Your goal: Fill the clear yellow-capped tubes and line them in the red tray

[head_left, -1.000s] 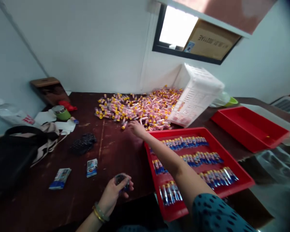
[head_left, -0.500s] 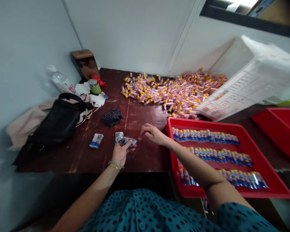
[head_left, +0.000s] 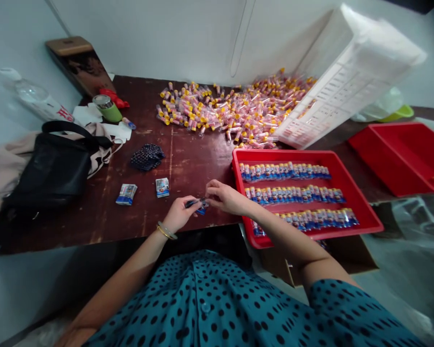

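In my left hand (head_left: 179, 213), closed with the thumb on top, are small printed wrappers (head_left: 201, 210) with blue ends. My right hand (head_left: 224, 197) meets it at the table's front edge, its fingertips pinched on the wrappers' right end. Just beyond lies a small stack of printed wrappers (head_left: 162, 187), and farther left a thicker blue-and-white stack (head_left: 126, 194). Right of my hands, a red tray (head_left: 292, 153) holds three rows of yellow-capped tubes in blue printed wrappers (head_left: 296, 195). My right forearm passes over the tray's near left corner.
Loose pink tubes with yellow caps (head_left: 235, 111) are heaped along the wall. A white box (head_left: 332, 82) leans behind the tray. Farther right stands a red bin (head_left: 386, 154). To the left are a black bag (head_left: 50, 168), a dark cloth (head_left: 147, 156), a green jar (head_left: 110, 111) and a bottle (head_left: 36, 99).
My right hand has come down and left to the wrappers in my left hand, its fingers now pinched on them. The view has shifted, showing more of the right side.
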### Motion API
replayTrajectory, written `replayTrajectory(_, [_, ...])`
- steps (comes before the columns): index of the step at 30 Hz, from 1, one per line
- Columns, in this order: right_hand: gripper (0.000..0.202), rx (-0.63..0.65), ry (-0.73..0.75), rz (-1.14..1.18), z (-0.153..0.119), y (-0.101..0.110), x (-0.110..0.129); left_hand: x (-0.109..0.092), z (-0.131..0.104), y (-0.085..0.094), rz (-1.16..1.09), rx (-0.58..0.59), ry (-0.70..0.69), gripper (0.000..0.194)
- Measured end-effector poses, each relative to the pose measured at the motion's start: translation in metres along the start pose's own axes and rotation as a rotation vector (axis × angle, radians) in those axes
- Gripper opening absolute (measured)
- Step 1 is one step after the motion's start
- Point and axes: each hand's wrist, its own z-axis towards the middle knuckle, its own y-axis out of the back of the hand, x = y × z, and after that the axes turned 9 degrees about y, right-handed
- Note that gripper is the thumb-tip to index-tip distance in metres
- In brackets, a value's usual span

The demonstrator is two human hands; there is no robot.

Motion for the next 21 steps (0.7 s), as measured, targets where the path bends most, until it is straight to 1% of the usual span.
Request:
replayTrajectory(2, [0.012,-0.046,0.004,0.042,-0.005,0.002,0.002,0.003,0.001,-0.001,0.006,-0.034,-0.014,0.025])
replayTrajectory(3, [0.015,-0.089,0.004,0.067,-0.008,0.004,0.002,0.005,0.001,-0.002,-0.010,-0.063,-0.019,0.025])
replayTrajectory(5, [0.022,-0.215,-0.032,0.139,-0.014,0.010,0.000,0.009,0.002,-0.004,-0.065,-0.106,-0.009,0.026])
replayTrajectory(8, [0.026,-0.440,-0.182,0.352,-0.023,0.021,-0.004,0.012,0.003,-0.007,-0.122,-0.110,0.024,0.027])
replayTrajectory(10, [0.029,-0.520,-0.270,0.512,-0.028,0.026,-0.006,0.012,0.003,-0.008,-0.128,-0.097,0.033,0.027])
replayTrajectory(13, [0.033,-0.530,-0.312,0.644,-0.031,0.030,-0.008,0.012,0.004,-0.010,-0.108,-0.081,0.009,0.027])
replayTrajectory(17, [0.034,-0.526,-0.304,0.700,-0.026,0.030,-0.010,0.012,0.006,-0.010,-0.075,-0.100,-0.047,0.023])
replayTrajectory(21, [0.032,-0.500,-0.299,0.762,-0.017,0.031,-0.007,0.010,0.008,-0.010,-0.070,-0.111,-0.060,0.023])
